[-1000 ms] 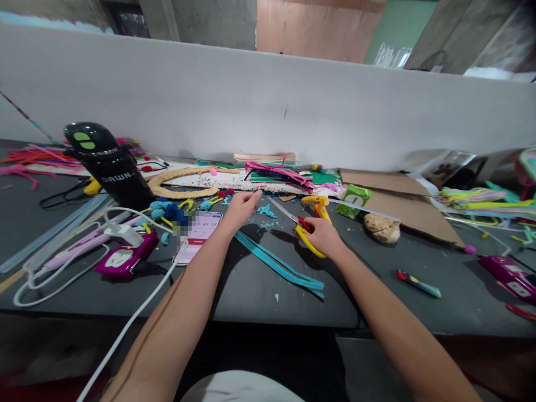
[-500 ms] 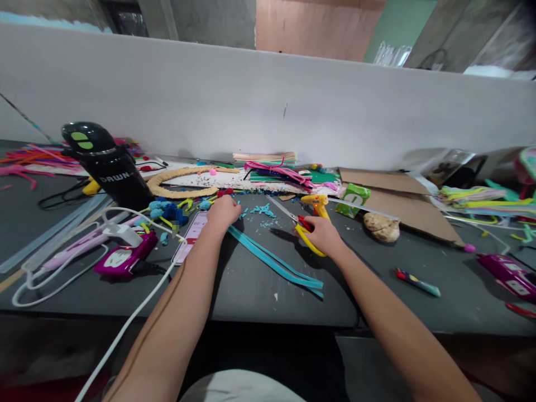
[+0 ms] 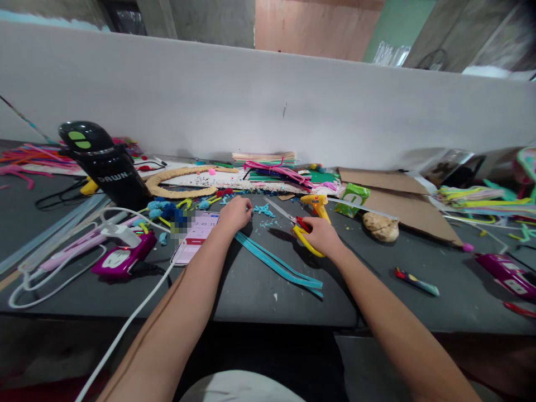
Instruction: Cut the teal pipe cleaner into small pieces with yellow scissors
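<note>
My right hand (image 3: 321,234) is closed round the red and yellow handles of a pair of scissors (image 3: 280,209). Their blades point away to the left, over the dark tabletop. Just left of the blade tips, beside a small pile of cut light-blue pieces (image 3: 263,210), is my left hand (image 3: 235,214). Its fingers are curled together, and whatever is in them is too small or hidden to make out. Long light-blue chenille stems (image 3: 276,264) lie between my forearms, their far ends close under the left hand. Fine blue scraps (image 3: 268,223) are scattered below the blades.
A phone (image 3: 195,240) with a running timer lies left of my left hand. A black bottle (image 3: 111,167), a purple power socket (image 3: 121,259) and white cables are farther left. To the right are a yellow glue gun (image 3: 317,204), a green packet (image 3: 352,199), a stone-like lump (image 3: 381,226) and cardboard (image 3: 414,215).
My left hand has moved a little right, towards the cut pieces, uncovering more of the phone. The right hand and scissors stay almost in place; the blades now look slightly farther apart.
</note>
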Demonstrator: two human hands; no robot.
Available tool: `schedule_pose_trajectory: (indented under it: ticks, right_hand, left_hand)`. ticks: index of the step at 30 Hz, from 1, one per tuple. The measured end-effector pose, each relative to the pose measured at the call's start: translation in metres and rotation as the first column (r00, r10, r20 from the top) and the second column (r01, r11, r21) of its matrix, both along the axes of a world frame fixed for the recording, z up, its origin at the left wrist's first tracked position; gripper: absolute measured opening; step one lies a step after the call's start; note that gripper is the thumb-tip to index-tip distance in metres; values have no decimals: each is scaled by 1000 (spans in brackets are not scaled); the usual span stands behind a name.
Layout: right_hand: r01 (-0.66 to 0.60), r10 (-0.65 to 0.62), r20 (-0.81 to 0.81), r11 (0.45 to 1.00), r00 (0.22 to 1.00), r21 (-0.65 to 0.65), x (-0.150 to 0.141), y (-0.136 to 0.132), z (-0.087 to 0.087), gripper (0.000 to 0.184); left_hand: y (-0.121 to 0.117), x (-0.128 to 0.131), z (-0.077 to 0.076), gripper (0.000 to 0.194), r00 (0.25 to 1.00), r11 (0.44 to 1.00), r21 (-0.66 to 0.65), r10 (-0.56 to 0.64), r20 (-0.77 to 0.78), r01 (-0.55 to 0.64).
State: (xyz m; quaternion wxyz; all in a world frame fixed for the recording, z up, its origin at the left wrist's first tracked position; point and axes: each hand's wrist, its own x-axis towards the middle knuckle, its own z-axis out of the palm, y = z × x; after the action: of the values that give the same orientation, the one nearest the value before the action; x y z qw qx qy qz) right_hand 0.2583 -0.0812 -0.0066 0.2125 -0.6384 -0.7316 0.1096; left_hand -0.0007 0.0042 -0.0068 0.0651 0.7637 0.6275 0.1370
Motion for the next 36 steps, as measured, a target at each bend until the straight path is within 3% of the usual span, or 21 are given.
schedule_pose_trajectory:
  ticks: [6, 12, 18, 21, 26, 30, 36]
  right_hand:
    - [15, -15, 19, 1000, 1000, -14, 0, -1, 1, 38]
    - [23, -23, 41, 1000, 999, -1, 0, -1, 1, 37]
    - [23, -23, 54, 1000, 998, 2, 0, -1, 0, 37]
    - [27, -26, 66, 1000, 997, -3, 0, -1, 1, 37]
    - [66, -65, 61, 998, 996, -7, 0, 0, 0, 38]
    - [95, -93, 60, 995, 994, -27, 1, 1, -1, 41]
    - [94, -90, 84, 995, 992, -45, 1, 2, -2, 41]
  left_hand:
    - [9, 0, -12, 19, 1000, 1000, -15, 12, -16, -12]
    - [8, -2, -10, 19, 1000, 1000, 18, -13, 9, 13]
    - [8, -1, -6, 12, 980, 992, 94, -94, 177, 78]
    - [8, 4, -4, 12, 908, 994, 43, -112, 403, 103]
    - [2, 10, 2, 12, 662, 983, -33, -98, 743, 182]
    - [-5, 8, 11, 15, 556, 984, 17, -115, 823, 178]
    - [-9, 7, 20, 26, 514, 980, -8, -98, 852, 200]
